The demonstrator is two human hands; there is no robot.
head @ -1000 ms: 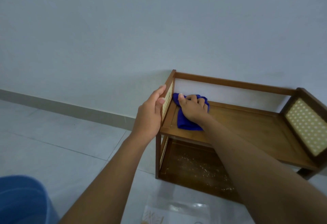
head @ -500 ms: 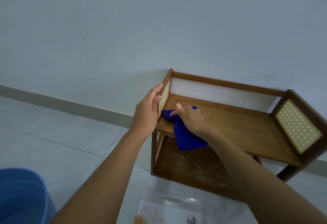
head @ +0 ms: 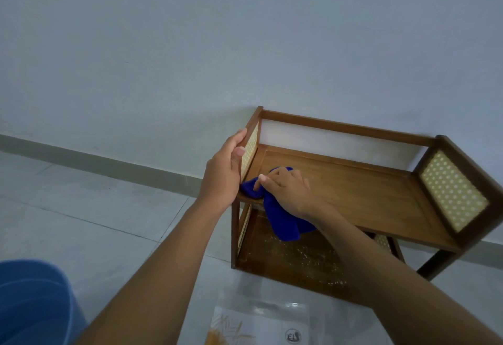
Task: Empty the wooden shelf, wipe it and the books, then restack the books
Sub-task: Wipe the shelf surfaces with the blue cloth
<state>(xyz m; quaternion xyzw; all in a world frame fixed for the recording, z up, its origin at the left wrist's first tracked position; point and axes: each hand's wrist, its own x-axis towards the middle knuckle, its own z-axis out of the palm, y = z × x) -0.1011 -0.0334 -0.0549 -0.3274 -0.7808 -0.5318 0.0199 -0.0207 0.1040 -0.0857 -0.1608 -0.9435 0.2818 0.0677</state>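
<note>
Head camera, looking down: a person wipes the top board (head: 367,192) of a low wooden shelf (head: 345,126) set against a pale wall, using a blue cloth (head: 283,224). The left hand (head: 223,173) grips the front edge of the shelf's left cane panel (head: 251,148), thumb inside and fingers outside, steadying the frame. The right hand (head: 288,195) holds the cloth bunched under curled fingers at the board's front left corner, just beside that panel. A loose tail of cloth hangs over the front edge.

Both boards are bare of books, so the emptying appears done and the wiping step is in hand. The top board looks clean across its middle and right. The lower board (head: 294,263) is scattered with pale specks, apparently dust or crumbs, and seems not yet wiped.

A flat packet (head: 258,323) in clear wrapping lies on the tiled floor in front of the shelf; whether it is one of the books cannot be told. Part of a blue bucket (head: 30,303) shows at lower left, well apart from the shelf.

The next move likely calls for finishing this corner, then reaching under the top board to sweep the specks forward off the lower one. The cloth should be gathered so its tail does not drag debris back, and the left hand should brace the frame so it does not slide on the tiles.
</note>
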